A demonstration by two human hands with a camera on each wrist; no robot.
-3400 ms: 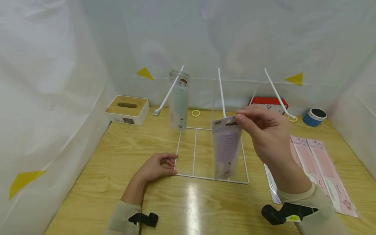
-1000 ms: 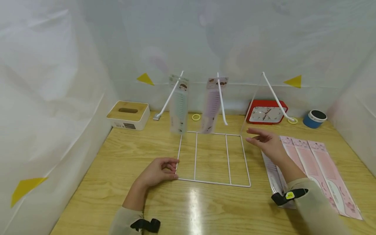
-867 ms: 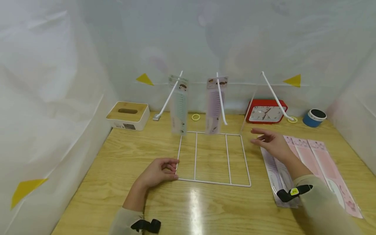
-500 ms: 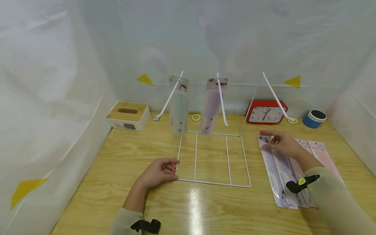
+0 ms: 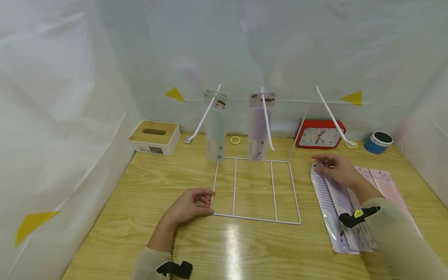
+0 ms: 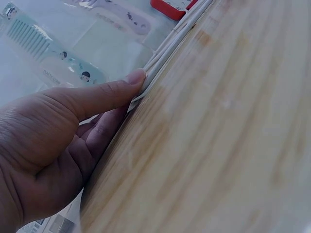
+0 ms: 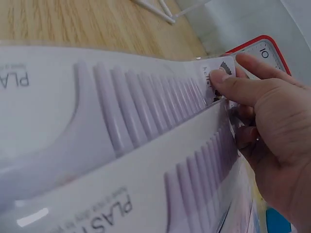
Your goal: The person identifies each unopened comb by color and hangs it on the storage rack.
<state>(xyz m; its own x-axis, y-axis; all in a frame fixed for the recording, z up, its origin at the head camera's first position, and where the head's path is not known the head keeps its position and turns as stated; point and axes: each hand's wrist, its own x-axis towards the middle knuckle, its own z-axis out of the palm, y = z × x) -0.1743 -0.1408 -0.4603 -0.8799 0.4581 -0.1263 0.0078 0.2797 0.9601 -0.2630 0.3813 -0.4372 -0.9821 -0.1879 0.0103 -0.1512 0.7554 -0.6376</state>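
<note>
My left hand (image 5: 190, 204) holds the front left corner of a white wire rack (image 5: 255, 219), thumb on the bar in the left wrist view. On the rack's left hook hangs a packaged green comb (image 5: 216, 128); a packaged purple comb (image 5: 258, 128) hangs from the middle hook. The right hook (image 5: 330, 112) carries nothing. At the right, my right hand (image 5: 339, 171) pinches the top card of the leftmost packaged purple comb (image 7: 146, 102), thumb on its printed face. A second packaged purple comb (image 7: 199, 179) lies right beside it, partly under the hand.
Packaged pink combs (image 5: 385, 182) lie farther right, partly behind the forearm. Along the back stand a tissue box (image 5: 154, 138), a red clock (image 5: 321, 134) and a blue round speaker-like object (image 5: 378, 142). Yellow rings (image 5: 235, 140) lie near the back edge.
The purple comb pack my right hand held now hangs on the middle hook. That hand moved right and down to the packs and pinched the leftmost one. The left hand stayed on the rack.
</note>
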